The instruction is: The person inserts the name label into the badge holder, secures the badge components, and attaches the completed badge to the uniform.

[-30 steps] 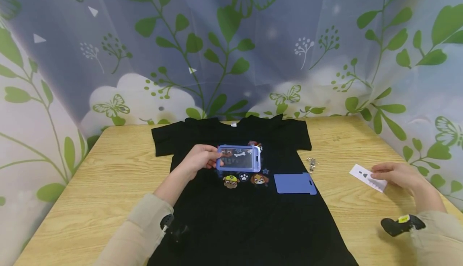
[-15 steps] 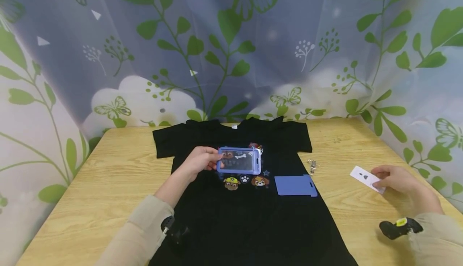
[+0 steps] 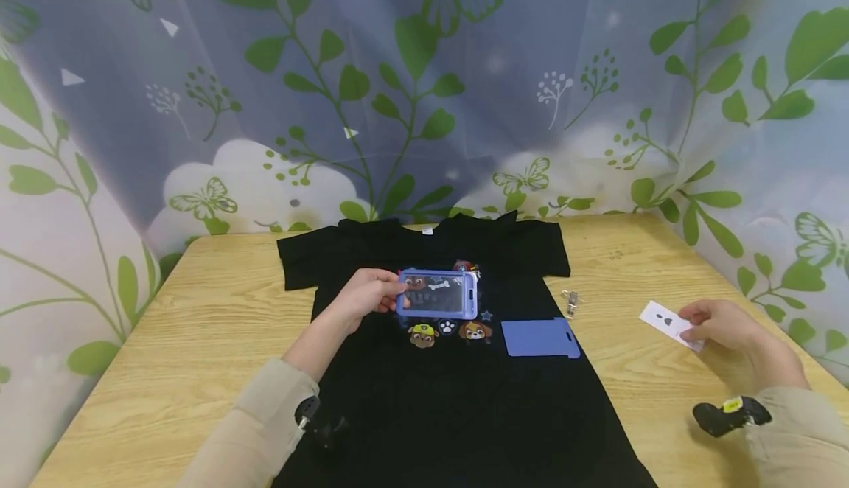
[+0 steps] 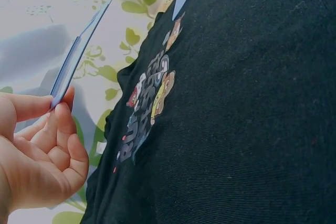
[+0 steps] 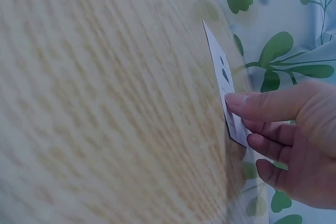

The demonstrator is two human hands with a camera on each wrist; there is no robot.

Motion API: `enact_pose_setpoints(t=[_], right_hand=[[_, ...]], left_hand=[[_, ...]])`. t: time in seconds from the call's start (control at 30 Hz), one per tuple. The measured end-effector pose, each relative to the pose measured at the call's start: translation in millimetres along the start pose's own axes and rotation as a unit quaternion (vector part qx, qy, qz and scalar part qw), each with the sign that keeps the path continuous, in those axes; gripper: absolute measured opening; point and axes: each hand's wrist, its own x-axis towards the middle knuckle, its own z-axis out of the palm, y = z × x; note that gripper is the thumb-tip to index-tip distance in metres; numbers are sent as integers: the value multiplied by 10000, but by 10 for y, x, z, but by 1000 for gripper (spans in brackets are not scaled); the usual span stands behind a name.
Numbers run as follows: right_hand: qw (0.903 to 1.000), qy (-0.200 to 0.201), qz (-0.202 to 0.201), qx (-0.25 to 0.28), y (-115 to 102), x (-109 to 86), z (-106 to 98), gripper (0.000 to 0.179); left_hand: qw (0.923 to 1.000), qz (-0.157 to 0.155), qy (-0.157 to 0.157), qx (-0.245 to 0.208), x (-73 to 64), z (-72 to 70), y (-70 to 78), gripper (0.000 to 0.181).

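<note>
The left hand [image 3: 366,293] pinched one rectangular, clear-windowed blue holder [image 3: 434,294] above one black knit T-shirt [image 3: 451,414], well apart from the right hand [image 3: 726,326], which pinched one flat white oblong card [image 3: 666,322] over the wood-grained table [image 3: 225,281]. Between the hands lay one smooth blue rectangular panel [image 3: 539,337] and one shiny clip [image 3: 572,302].

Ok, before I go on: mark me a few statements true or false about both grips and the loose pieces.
1. The left grip pinches the blue-framed holder. True.
2. The other grip has nothing in it. False: the right grip pinches a white card.
3. The flat blue panel lies mostly on the black shirt. True.
4. The blue-framed holder lies flat on the black shirt. False: the left wrist view shows it held up, apart from the fabric.
5. The metal clip lies on the wooden table. True.
</note>
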Motion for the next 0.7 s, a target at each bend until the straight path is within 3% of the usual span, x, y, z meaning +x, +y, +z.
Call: enact_pose_setpoints(t=[0.7], right_hand=[[9996, -232, -100, -107, -55, 16, -42, 38]], left_hand=[[10000, -84, -32, -4, 18, 7, 11, 24]])
